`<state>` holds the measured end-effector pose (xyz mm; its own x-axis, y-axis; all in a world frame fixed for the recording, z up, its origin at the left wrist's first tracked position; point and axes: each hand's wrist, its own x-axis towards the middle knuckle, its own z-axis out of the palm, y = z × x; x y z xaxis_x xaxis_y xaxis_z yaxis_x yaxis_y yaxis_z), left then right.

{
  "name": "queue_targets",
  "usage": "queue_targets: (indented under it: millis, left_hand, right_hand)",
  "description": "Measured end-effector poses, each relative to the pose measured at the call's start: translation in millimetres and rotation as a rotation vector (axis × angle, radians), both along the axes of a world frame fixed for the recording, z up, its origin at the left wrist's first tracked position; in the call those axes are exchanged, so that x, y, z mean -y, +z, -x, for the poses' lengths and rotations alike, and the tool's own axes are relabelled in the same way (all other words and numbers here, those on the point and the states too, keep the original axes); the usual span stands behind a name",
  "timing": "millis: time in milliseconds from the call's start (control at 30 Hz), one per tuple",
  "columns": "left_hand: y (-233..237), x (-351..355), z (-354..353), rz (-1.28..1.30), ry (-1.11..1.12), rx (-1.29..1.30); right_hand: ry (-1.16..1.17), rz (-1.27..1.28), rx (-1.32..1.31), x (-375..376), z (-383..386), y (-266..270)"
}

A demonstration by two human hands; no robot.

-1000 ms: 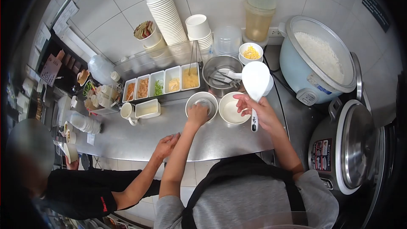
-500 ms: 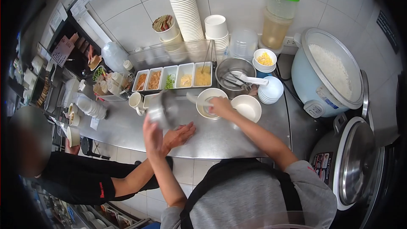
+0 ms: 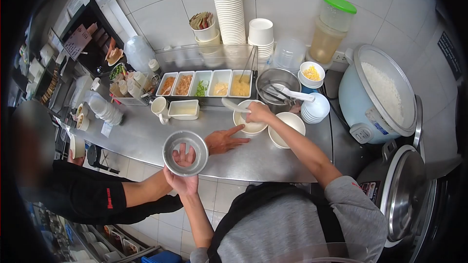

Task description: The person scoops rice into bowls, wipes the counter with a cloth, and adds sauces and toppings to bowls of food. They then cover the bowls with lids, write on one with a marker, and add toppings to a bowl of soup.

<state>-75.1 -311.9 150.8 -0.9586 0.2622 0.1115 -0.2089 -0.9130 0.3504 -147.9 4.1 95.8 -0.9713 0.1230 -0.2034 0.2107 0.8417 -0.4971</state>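
Note:
My left hand holds up a round grey metal ring-shaped vessel near the counter's front edge; fingers show through its centre. My right hand is closed around a pale spatula-like utensil over a white paper bowl, hiding part of the bowl's inside. A second white bowl stands just right of it, under my right forearm. A co-worker's hand reaches in from the left, fingers spread, by the first bowl's lower left rim.
Behind the bowls stand topping trays and a steel pot with utensils. A mug and a rectangular white dish are at left. An open rice cooker is at right. The co-worker stands close on my left.
My left hand has lowered and turned the metal vessel, so its round opening faces me. The co-worker's hand has moved right to the bowl. My right hand stays over that bowl.

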Motion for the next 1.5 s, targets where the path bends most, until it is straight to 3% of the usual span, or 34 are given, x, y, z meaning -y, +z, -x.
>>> queue_targets:
  millis: [133,200,267,367,467,600,733,833,967,1033,1100,1200,1333,1400,1500]
  left_hand:
    - [-6.6,-12.2,10.1,0.033,0.090,0.071]
    - [-7.1,-17.8,12.5,0.052,0.019,0.078]
    - [-3.8,-33.3,16.6,0.216,0.060,0.031]
    - [-21.7,-59.0,33.3,0.232,0.004,0.070]
    - [-19.6,-99.0,40.2,0.217,-0.087,0.146]
    - [2.6,-146.8,35.6,-0.025,-0.249,0.108]
    - [16.0,-170.7,28.1,-0.068,-0.415,0.038]
    - [7.7,-180.2,26.8,-0.156,-0.519,0.067]
    - [21.8,-202.2,18.5,-0.074,-0.551,0.014]
    - [26.9,-219.6,20.2,-0.049,-0.586,-0.022]
    - [26.7,-235.5,19.6,-0.040,-0.585,0.029]
    - [28.8,-255.9,10.9,0.043,-0.625,0.032]
    - [37.9,-282.9,17.4,0.103,-0.749,-0.009]
    - [43.6,-295.4,35.5,0.107,-0.887,-0.078]
    - [-26.0,-347.2,126.9,1.121,-0.259,-0.572]
  right_hand:
    - [-0.031,0.278,-0.058,-13.1,5.5,-6.4]
    - [0.039,0.410,-0.079,-23.0,10.6,3.4]
    - [0.088,0.563,-0.080,-24.2,5.5,40.5]
    - [0.221,0.696,-0.059,-9.0,-14.6,124.5]
    - [0.379,0.653,-0.050,2.1,-27.5,184.3]
    - [0.450,0.465,-0.187,0.2,-19.3,206.7]
    - [0.356,0.160,-0.577,-34.1,-20.4,210.8]
    - [0.172,0.249,-0.672,-63.0,-52.3,230.8]
    - [-0.051,0.348,-0.430,-90.2,-92.4,217.1]
    - [-0.009,0.253,-0.487,-101.7,-104.7,193.6]
    - [-0.201,0.449,-0.437,-99.8,-123.2,183.8]
    - [-0.290,0.439,-0.393,-104.6,-140.8,171.2]
    - [-0.317,0.153,-0.644,-125.3,-150.7,164.6]
    - [-0.441,0.072,-0.619,-134.1,-153.7,173.5]
    - [-0.519,0.017,-0.615,-153.6,-161.2,182.2]
